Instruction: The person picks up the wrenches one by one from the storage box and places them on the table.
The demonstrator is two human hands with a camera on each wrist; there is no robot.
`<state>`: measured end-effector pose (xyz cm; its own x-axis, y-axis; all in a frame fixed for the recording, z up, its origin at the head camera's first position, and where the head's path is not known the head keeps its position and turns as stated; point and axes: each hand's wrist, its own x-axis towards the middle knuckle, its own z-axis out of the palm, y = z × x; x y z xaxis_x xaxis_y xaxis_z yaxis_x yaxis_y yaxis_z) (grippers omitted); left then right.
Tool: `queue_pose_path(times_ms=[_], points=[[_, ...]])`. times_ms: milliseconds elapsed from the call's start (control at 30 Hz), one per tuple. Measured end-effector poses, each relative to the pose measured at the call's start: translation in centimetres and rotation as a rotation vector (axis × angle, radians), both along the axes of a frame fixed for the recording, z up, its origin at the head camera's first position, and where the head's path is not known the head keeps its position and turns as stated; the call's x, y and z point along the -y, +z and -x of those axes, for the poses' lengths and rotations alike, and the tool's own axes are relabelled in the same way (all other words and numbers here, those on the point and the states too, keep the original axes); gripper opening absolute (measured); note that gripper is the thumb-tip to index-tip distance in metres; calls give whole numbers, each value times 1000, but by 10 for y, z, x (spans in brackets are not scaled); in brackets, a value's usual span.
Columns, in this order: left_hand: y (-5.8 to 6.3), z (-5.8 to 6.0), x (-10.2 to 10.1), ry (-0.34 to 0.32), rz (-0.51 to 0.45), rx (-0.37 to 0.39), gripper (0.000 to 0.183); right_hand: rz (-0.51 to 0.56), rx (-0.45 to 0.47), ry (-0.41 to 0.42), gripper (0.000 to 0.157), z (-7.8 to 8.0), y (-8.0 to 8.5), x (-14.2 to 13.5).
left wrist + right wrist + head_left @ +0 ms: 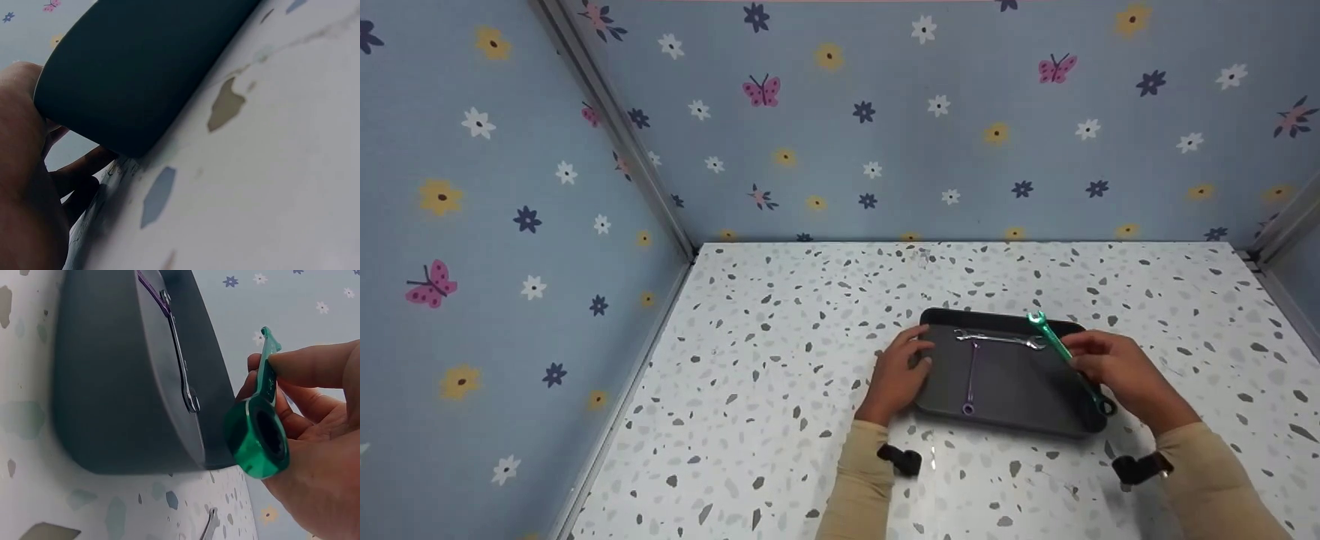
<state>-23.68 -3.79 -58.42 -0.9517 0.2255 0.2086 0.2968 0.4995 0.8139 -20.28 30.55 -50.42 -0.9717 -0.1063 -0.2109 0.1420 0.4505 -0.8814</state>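
My right hand [1117, 367] pinches a green combination wrench [1054, 341] over the right side of a dark grey tray [1012, 386]. Its open end points away and its ring end comes toward me; the right wrist view shows thumb and fingers on the shank. At the tray's left side, my left hand [896, 375] grips the rim, and in the left wrist view some fingers [84, 166] show beyond the tray's corner. Inside the tray, a silver wrench [1001, 340] lies along the far side. A purple wrench [971, 379] lies lengthwise, its upper end by the silver one.
The tray stands on a white speckled table [750, 375]. A slim silver tool [210, 523] appears low in the right wrist view, outside the tray. Blue flowered walls [885, 135] rise behind and at the left, with a metal post [615, 120] in the corner.
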Motion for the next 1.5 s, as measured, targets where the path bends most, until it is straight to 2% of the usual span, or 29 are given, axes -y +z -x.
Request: queue_pose_path(times_ms=[367, 700, 967, 1167, 1500], points=[[-1, 0, -1, 6, -7, -9, 27, 57, 17, -39, 42, -3, 2, -13], [-1, 0, -1, 15, -15, 15, 27, 96, 17, -55, 41, -8, -2, -21], [-2, 1, -1, -13, -30, -37, 26, 132, 25, -153, 41, -13, -2, -26], [-2, 1, 0, -13, -20, -34, 26, 138, 41, -183, 38, -17, -4, -32], [-1, 0, 0, -1, -6, -22, 26, 328, -59, -170, 34, -25, -8, -42]])
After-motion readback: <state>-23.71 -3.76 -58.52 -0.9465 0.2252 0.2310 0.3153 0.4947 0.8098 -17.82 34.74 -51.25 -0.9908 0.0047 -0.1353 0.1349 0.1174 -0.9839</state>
